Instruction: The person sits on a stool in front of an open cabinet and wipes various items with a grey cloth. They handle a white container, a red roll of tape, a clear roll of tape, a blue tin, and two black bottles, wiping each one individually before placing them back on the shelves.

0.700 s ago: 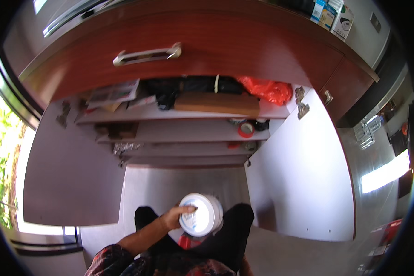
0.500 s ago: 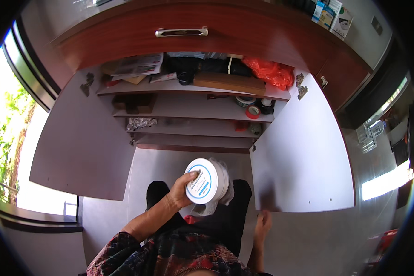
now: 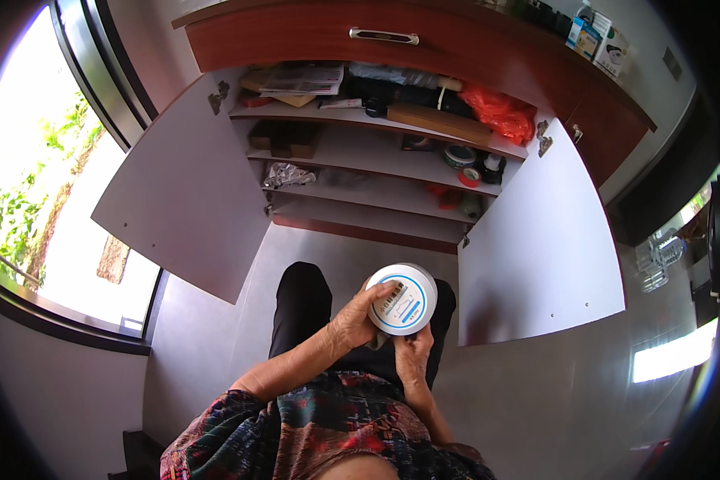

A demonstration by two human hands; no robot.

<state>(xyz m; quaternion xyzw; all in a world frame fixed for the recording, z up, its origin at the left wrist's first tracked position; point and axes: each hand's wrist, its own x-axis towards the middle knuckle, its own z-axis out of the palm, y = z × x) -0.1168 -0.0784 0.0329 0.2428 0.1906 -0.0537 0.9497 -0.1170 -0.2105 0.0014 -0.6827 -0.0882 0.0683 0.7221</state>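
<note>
A round white tub [image 3: 412, 296] with a blue ring and a small drawing on its lid is held in front of my knees, the lid turned up toward me. My left hand [image 3: 354, 324] grips it from the left, with the thumb lying on the lid. At the lower rim is my right hand [image 3: 413, 352], its fingers curled up against the tub and partly hidden beneath it. A bit of greyish cloth or bag shows under the tub between my hands; most of it is hidden.
Ahead stands a low cabinet with its left door [image 3: 188, 192] and right door [image 3: 540, 240] swung out either side. Its shelves hold papers [image 3: 304, 78], a red plastic bag [image 3: 500, 112], tape rolls [image 3: 470, 177] and crumpled foil [image 3: 290, 174]. Small boxes [image 3: 584, 38] sit on the counter.
My right hand has come up from the right and now holds the tub's lower side. The tub has shifted right in the picture, and the view has turned slightly.
</note>
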